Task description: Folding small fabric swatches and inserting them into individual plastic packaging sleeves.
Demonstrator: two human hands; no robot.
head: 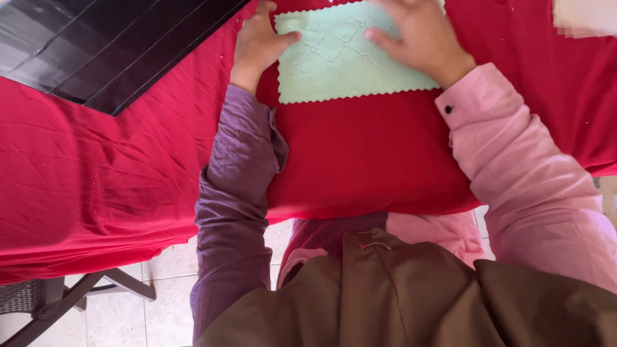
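Observation:
A pale green cloth (334, 67) with a quilted diamond pattern and zigzag edges lies flat on the red tablecloth (366, 154). My left hand (257, 45) rests at the cloth's left edge, thumb lying on the fabric. Spread flat, my right hand (421, 35) presses on the cloth's upper right part. Neither hand grips anything. Pink shirt sleeves cover both arms; the left one is in shadow.
A black glossy panel (103, 45) lies on the table at the upper left. A pale blurred object (585, 16) sits at the upper right corner. Below the table edge are a tiled floor (160, 302) and a grey chair frame (64, 299).

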